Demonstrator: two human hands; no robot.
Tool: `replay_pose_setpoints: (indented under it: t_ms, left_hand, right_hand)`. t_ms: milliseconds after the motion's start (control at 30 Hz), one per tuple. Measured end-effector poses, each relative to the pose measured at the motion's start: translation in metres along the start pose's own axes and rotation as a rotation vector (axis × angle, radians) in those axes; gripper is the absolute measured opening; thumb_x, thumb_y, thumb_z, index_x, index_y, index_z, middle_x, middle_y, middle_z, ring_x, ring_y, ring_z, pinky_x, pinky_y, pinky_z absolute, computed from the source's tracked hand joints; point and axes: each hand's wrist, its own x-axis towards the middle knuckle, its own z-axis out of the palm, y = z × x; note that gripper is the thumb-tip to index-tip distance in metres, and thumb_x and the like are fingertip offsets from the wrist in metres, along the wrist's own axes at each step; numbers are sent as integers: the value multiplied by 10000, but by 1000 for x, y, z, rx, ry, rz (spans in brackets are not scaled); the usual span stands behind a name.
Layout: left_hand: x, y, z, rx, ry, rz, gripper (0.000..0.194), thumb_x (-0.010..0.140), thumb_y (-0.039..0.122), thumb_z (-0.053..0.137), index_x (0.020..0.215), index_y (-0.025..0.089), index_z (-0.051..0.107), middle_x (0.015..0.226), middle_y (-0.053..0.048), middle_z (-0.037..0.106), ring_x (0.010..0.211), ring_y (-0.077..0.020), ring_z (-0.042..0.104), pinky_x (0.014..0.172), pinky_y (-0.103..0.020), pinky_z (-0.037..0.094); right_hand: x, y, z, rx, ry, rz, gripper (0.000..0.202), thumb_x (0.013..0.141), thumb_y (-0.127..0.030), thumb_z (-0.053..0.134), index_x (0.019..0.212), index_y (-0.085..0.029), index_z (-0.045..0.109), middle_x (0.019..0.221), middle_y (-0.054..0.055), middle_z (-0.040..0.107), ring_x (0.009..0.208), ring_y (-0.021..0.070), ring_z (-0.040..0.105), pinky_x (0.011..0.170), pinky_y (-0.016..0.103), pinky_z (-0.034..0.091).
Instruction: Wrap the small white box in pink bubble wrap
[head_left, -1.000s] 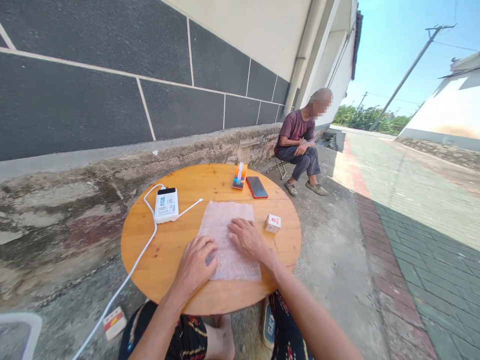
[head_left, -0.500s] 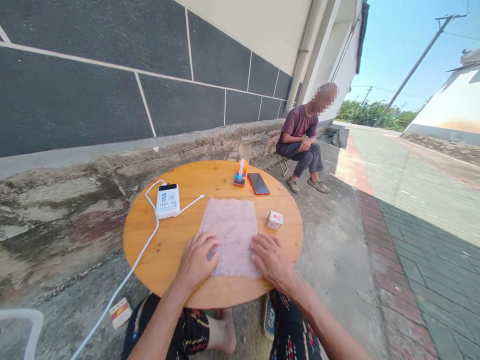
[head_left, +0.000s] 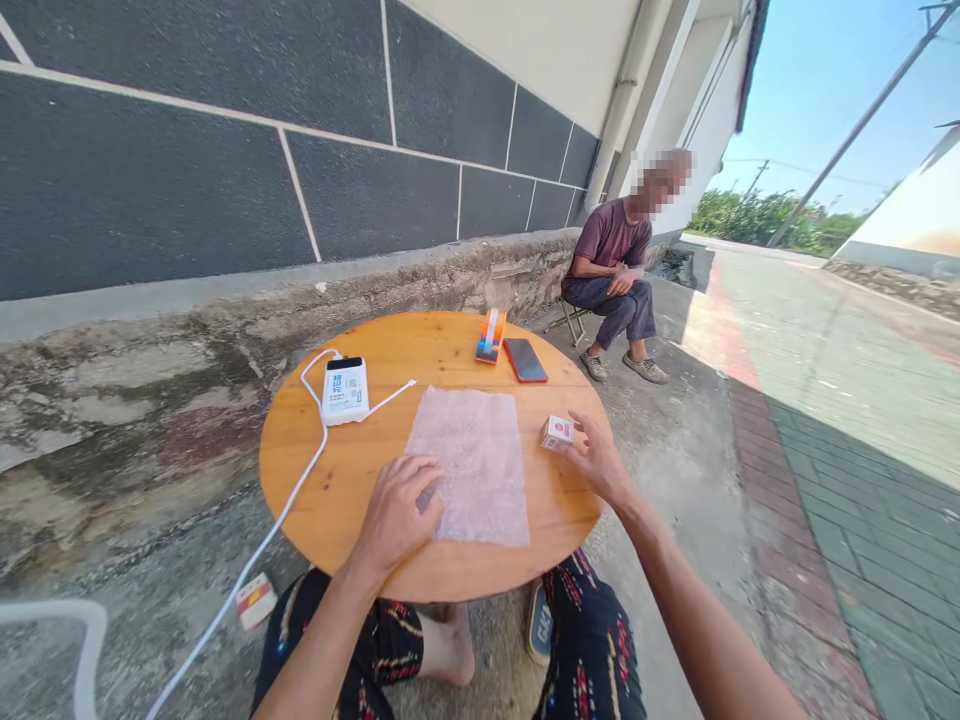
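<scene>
Already, the sheet (head_left: 476,450) lies flat under my half-open left fingers (head_left: 409,472); my right fingers (head_left: 589,428) open wide near the bare box (head_left: 556,433) beside it.

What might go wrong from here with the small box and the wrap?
The right hand is right at the small box, near the table's edge; a fumble could knock it off. The bubble wrap lies loose, with only the left hand at its side, so it might slide or lift.

My left hand (head_left: 401,508) rests on the bubble wrap (head_left: 480,460); my right (head_left: 598,462) reaches the small box (head_left: 557,433).
</scene>
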Motion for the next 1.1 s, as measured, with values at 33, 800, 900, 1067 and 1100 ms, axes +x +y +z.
replay_pose_setpoints:
  t_ms: [33, 800, 900, 1067, 1100]
  left_hand:
    - [0, 0, 0, 3, 10, -7, 270, 746, 93, 518, 948, 217, 648, 1075, -38, 640, 1039, -217, 541, 921, -378, 415]
    - [1, -3, 3, 68, 28, -87, 183, 765, 88, 542, 826, 225, 647, 971, -24, 653, 951, -213, 543, 841, -374, 408]
    - [1, -3, 3, 79, 24, -88, 181, 768, 97, 549, 837, 226, 655, 978, -30, 651, 952, -214, 539, 845, -378, 409]
    - [2, -2, 1, 77, 4, -91, 172, 770, 110, 558, 848, 228, 656, 983, -31, 645, 954, -215, 535, 848, -376, 410]
    - [2, -2, 1, 78, 4, -94, 170, 771, 110, 558, 846, 228, 655, 981, -32, 644, 954, -216, 533, 846, -376, 409]
  right_hand:
    - [1, 2, 3, 27, -18, 14, 571, 754, -294, 565, 1305, -202, 447, 1271, 131, 557, 1104, 276, 560, 858, 446, 485]
    - [-20, -65, 15, -71, 107, -245, 193, 852, -235, 510, 998, -221, 637, 1099, 91, 602, 1029, 240, 578, 899, 416, 460]
    - [-18, -98, 35, -25, -123, -406, 171, 876, -168, 494, 905, -220, 654, 936, 57, 632, 899, 194, 605, 811, 332, 475]
    - [-8, -122, 71, -160, -272, -501, 194, 847, -72, 512, 883, -194, 659, 936, 54, 636, 870, 178, 596, 770, 288, 446]
    - [-6, -123, 74, -190, -278, -499, 180, 849, -77, 519, 866, -191, 657, 934, 53, 634, 866, 176, 594, 767, 284, 441]
